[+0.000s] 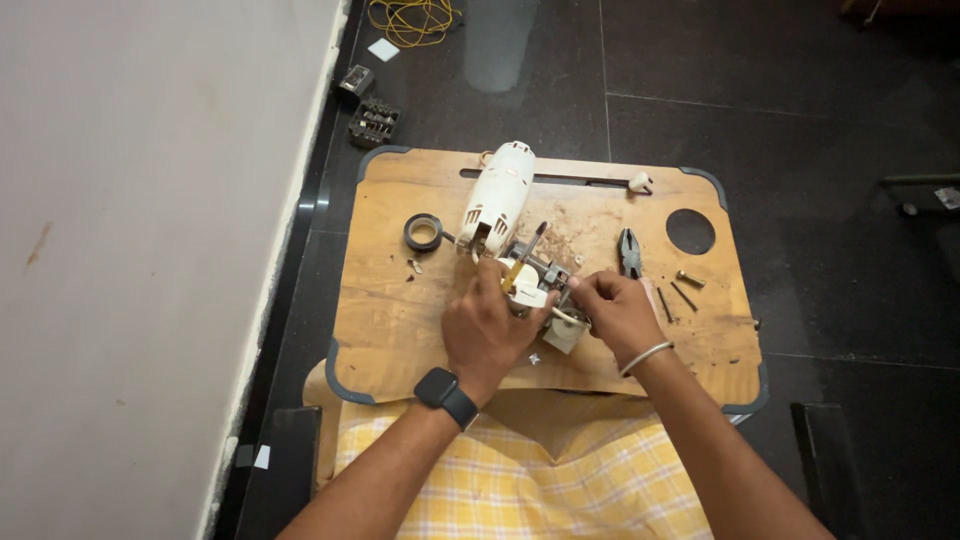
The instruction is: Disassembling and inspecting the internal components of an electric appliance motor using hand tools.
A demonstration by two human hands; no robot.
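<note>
Left hand (487,325) closes over the white-and-metal motor unit (530,280) at mid-board (400,310), a yellow-handled tool (520,262) sticking up beside its fingers. Right hand (612,310) pinches the unit's right edge, fingers together. White housing (497,195) lies just behind the unit. Tape roll (423,232) to the left; pliers (630,250) and 2 screws (676,296) to the right.

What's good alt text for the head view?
Two bare hands, the left hand wearing a dark watch and the right hand a metal bangle, grip a partly dismantled white appliance on a wooden lap board. A tape roll, pliers and loose screws lie around it.
</note>
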